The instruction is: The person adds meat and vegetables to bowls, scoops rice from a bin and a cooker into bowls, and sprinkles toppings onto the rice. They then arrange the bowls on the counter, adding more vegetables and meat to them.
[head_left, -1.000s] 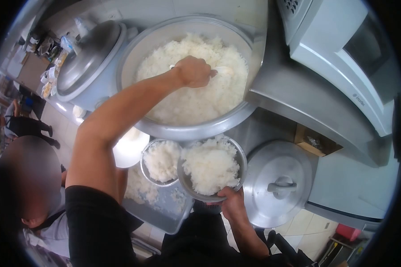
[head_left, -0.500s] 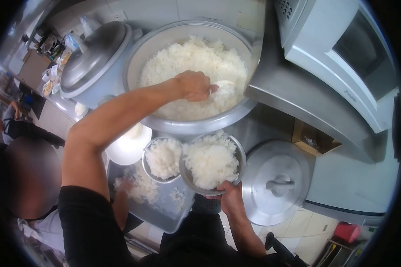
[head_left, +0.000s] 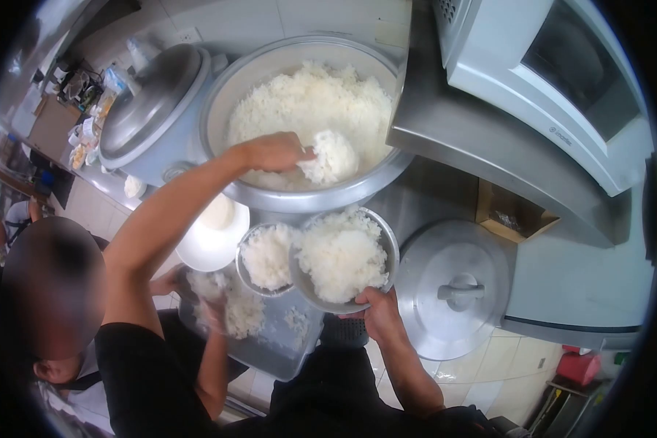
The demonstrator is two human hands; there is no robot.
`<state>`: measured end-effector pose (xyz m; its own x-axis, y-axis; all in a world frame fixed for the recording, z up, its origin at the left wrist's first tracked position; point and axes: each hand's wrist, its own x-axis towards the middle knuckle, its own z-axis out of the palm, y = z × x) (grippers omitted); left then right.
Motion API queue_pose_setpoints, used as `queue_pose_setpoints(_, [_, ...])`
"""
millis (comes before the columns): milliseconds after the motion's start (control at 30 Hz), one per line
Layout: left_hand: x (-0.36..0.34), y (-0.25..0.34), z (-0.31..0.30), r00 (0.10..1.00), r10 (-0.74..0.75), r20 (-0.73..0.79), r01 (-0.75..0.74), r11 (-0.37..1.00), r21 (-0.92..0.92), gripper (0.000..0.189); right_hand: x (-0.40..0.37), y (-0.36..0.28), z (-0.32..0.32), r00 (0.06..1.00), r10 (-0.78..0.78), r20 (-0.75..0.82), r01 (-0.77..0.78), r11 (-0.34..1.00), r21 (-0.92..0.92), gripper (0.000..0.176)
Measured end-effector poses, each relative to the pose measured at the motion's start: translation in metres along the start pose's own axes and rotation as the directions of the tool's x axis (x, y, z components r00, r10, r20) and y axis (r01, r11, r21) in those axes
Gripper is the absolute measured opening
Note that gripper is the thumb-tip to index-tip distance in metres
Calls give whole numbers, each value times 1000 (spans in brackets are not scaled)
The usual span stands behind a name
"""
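My left hand (head_left: pixel 276 152) is closed round the handle of a rice paddle, whose blade is hidden under a heaped lump of rice (head_left: pixel 330 157). It is over the near part of a large round pot (head_left: pixel 285 198) of cooked rice. Lower down, my right hand (head_left: pixel 384 315) grips a metal bowl (head_left: pixel 392 252) by its near right rim, thumb on top. White rice (head_left: pixel 341 255) is piled in this bowl. Just left of it, partly overlapped, sits a smaller bowl (head_left: pixel 270 293) with rice.
A white bowl (head_left: pixel 197 252) lies left, above a grey tray (head_left: pixel 277 354) with loose rice. A co-worker's hand (head_left: pixel 214 310) is at the tray. A lidded cooker (head_left: pixel 150 102) stands upper left, a round lid (head_left: pixel 431 321) right, and a steel ledge (head_left: pixel 489 139) upper right.
My left hand has moved left and slightly down, and the paddle has come up loaded with rice. The bowl in my right hand has shifted slightly. Both co-worker's hands now show by the tray.
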<state>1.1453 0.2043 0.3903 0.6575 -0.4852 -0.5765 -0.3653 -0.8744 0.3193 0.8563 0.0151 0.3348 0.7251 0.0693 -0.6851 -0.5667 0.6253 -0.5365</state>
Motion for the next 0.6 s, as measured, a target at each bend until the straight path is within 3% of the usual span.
queue_pose_setpoints(33, [-9, 5, -6, 1000, -2, 1, 2, 1000, -4, 62, -2, -2, 1, 1000, 3, 0, -3, 1000, -3, 67])
queue_pose_setpoints(100, [-39, 20, -26, 986, -167, 16, 167, 970, -176, 60, -5, -5, 6, 997, 41, 69, -41, 999, -10, 63])
queue_pose_setpoints(133, [-45, 13, -27, 986, -165, -9, 158, 955, -252, 57, -5, -5, 7, 996, 47, 75, -46, 999, -15, 63])
queue_pose_setpoints(233, [-75, -5, -30, 964, -230, -130, 190, 945, -266, 56, -9, 0, 22, 986, 108, 125, -105, 994, -29, 63])
queue_pose_setpoints(300, [-117, 10, -34, 935, -318, -158, 268, 924, -272, 55, -15, -2, 40, 998, 36, 59, -32, 997, -75, 47])
queue_pose_setpoints(367, [-150, 11, -27, 869, -438, -230, 353, 874, -333, 54, -14, 2, 43, 991, 76, 107, -66, 994, -90, 48])
queue_pose_setpoints(400, [-169, 17, -25, 911, -368, -187, 292, 895, -337, 49, -17, 1, 47, 989, 63, 135, -50, 994, -94, 49])
queue_pose_setpoints(467, [-197, 3, 13, 892, -265, -365, 130, 926, -355, 42, -21, 3, 56, 982, 69, 178, -49, 992, -117, 52])
queue_pose_setpoints(500, [-215, 12, 26, 892, -327, -311, 221, 917, -331, 32, -23, 5, 59, 981, 73, 179, -52, 991, -122, 52])
queue_pose_setpoints(600, [-244, 48, 93, 729, -369, -576, 315, 929, -196, 27, -27, 11, 71, 973, 99, 207, -71, 988, -136, 55])
